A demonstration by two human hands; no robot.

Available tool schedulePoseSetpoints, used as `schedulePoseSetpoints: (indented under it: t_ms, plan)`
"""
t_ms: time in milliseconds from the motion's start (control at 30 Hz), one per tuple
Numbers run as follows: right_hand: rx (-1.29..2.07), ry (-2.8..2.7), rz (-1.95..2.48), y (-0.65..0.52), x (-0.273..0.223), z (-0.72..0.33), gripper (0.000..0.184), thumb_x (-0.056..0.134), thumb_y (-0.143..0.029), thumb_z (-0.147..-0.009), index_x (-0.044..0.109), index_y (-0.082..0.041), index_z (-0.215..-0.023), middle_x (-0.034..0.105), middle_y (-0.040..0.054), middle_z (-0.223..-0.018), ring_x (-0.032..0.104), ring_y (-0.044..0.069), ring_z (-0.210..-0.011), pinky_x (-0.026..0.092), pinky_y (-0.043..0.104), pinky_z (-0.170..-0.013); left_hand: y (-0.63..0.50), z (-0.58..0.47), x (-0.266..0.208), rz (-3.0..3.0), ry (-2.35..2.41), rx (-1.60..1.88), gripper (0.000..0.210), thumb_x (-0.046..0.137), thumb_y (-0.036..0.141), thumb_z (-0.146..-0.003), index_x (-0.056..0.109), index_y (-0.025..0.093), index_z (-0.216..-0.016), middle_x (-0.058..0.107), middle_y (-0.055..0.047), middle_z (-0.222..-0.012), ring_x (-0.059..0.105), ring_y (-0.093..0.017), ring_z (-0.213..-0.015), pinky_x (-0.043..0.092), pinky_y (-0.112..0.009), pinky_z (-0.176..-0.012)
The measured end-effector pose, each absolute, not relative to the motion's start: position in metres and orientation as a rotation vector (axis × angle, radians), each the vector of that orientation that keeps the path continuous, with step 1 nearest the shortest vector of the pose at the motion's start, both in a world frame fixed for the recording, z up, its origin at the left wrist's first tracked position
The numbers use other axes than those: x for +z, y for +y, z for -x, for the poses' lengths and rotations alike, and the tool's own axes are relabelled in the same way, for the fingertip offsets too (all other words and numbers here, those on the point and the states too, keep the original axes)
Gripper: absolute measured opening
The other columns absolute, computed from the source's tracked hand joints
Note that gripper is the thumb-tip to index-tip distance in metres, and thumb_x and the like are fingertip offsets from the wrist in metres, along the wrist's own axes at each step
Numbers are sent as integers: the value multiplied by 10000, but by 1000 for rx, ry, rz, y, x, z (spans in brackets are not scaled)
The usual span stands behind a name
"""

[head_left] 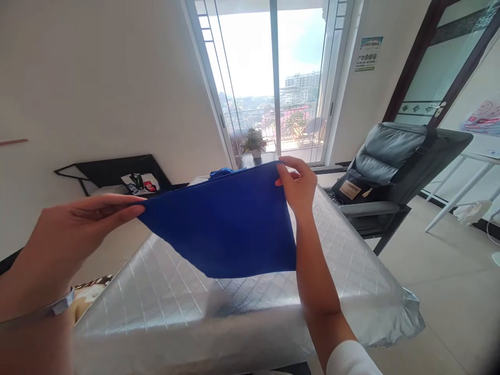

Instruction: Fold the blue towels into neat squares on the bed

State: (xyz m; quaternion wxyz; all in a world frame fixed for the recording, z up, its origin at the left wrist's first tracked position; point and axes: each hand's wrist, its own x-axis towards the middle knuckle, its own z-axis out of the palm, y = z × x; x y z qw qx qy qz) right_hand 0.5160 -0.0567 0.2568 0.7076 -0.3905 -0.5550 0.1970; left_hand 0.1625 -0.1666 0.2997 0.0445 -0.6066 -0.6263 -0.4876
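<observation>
A flat, dark blue piece of fabric (pixel 222 224) hangs in the air over the table, stretched between my two hands. My left hand (pixel 89 219) pinches its upper left corner between thumb and fingers. Its upper right corner is pinched in my right hand (pixel 299 185). Behind the top edge, a little more blue material (pixel 226 172) shows; whether it belongs to the same piece I cannot tell. Below lies the table's silvery quilted cover (pixel 164 291), partly hidden by the fabric and my right forearm.
A dark padded chair (pixel 394 161) with a black bag (pixel 351 187) on it stands to the right of the table. Beyond the far end, a potted plant (pixel 253 141) sits before the sliding glass door. At the left is a black rack-like item (pixel 117 169).
</observation>
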Motion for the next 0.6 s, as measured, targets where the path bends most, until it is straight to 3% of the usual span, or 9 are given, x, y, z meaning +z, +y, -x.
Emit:
schedulePoseSetpoints:
  t_ms: [167, 367, 500, 600]
  plan:
    - [482, -1169, 789, -64, 262, -518, 293, 658, -475, -883, 721, -247, -1057, 737, 21, -1025, 734, 185, -835, 592, 332, -757, -164, -172, 293, 1749, -1995, -1560, 567, 841, 710, -554, 811, 265, -905, 784, 6, -876, 704, -201, -838, 591, -349, -831]
    - [389, -1019, 726, -60, 263, -519, 238, 650, -411, -891, 682, -241, -1054, 721, 18, -1006, 712, 188, -966, 597, 350, -861, -173, -194, 287, 1785, -1765, -1792, 420, 935, 487, -587, 807, 241, -902, 773, 21, -843, 680, -135, -750, 576, -226, -707]
    - [307, -862, 674, -54, 264, -523, 229, 654, -382, -891, 659, -232, -1064, 690, 36, -1104, 694, 190, -1042, 587, 350, -909, -194, -240, 279, 2187, -1494, -2009, 247, 904, 302, -687, 773, 239, -886, 747, 27, -822, 661, -101, -694, 572, -180, -641]
    - [294, -826, 630, -45, 262, -525, 247, 664, -391, -889, 650, -232, -1076, 659, 46, -1192, 681, 194, -1096, 576, 343, -935, -202, -274, 274, 2566, -1148, -2074, 239, 839, 199, -772, 760, 266, -987, 738, 19, -850, 665, -105, -747, 581, -186, -663]
